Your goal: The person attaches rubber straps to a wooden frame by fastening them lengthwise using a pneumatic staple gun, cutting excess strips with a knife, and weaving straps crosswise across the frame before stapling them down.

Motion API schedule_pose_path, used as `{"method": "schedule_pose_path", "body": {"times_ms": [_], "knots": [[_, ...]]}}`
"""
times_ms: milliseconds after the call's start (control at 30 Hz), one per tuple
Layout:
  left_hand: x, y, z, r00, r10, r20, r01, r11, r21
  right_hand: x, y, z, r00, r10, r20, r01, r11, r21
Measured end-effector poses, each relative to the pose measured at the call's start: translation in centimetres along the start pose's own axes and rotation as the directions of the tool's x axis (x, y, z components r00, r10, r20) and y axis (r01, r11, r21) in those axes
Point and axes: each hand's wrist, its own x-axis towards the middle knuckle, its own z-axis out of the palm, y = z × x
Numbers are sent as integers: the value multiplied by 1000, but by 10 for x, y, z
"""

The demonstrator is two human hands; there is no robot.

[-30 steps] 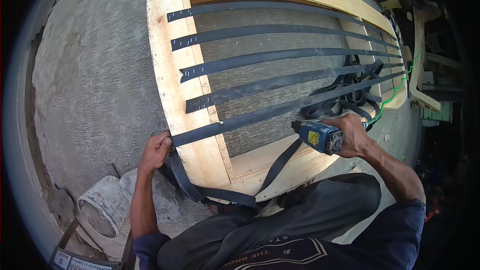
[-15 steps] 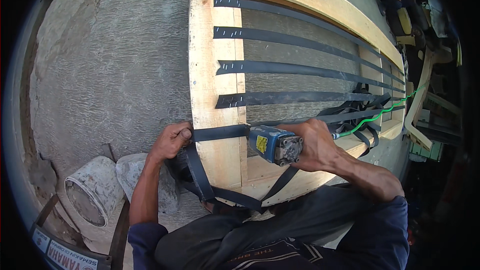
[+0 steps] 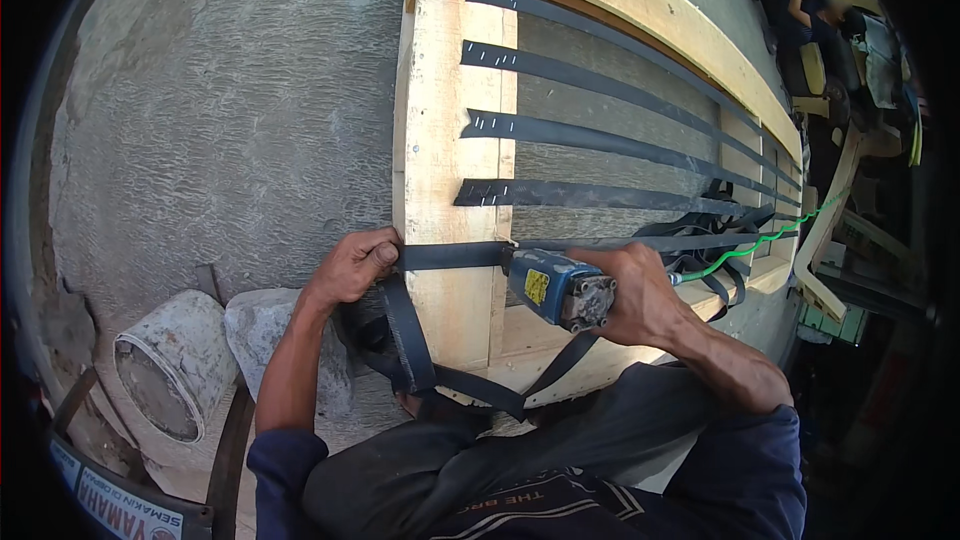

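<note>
A pale wooden frame (image 3: 432,140) lies before me with black elastic straps stretched lengthwise across it. Several straps (image 3: 490,125) are stapled to its left end board. My left hand (image 3: 355,268) is closed at that board's outer edge, pinching the nearest strap (image 3: 450,256) and drawing it flat over the wood. From there the strap's loose length (image 3: 405,335) hangs down and loops around the frame's near corner. My right hand (image 3: 645,295) grips a blue pneumatic staple gun (image 3: 548,285), its nose at the strap by the board's inner edge. The gun hides the exact contact.
A green coiled air hose (image 3: 745,252) runs from the gun to the far right. Tangled black strap (image 3: 715,200) lies inside the frame. A dirty white bucket (image 3: 170,360) and a pale lump (image 3: 270,340) stand at left. Another person (image 3: 795,5) sits at the upper right.
The frame sits farther right in the picture as the view shifts. Relative to the board's inner edge, the staple gun's nose has come slightly left, onto the strap. My left hand keeps its hold.
</note>
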Motion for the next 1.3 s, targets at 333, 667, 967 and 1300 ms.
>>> {"method": "schedule_pose_path", "body": {"times_ms": [333, 667, 967, 1300], "knots": [[-5, -8, -5, 1000, 15, 17, -13, 997, -79, 21, -17, 0, 996, -17, 92, 17, 1000, 1], [-3, -6, 1, 999, 47, -2, -47, 998, -31, 21, -22, 8, 997, -55, 55, 52, 997, 62], [-2, -7, 2, 999, 33, -15, -34, 998, -57, 23, -23, 7, 996, -17, 91, 10, 997, 73], [-2, -16, 1, 999, 45, -22, -46, 996, -74, 16, -16, 4, 999, -37, 38, 36, 999, 6]]}}
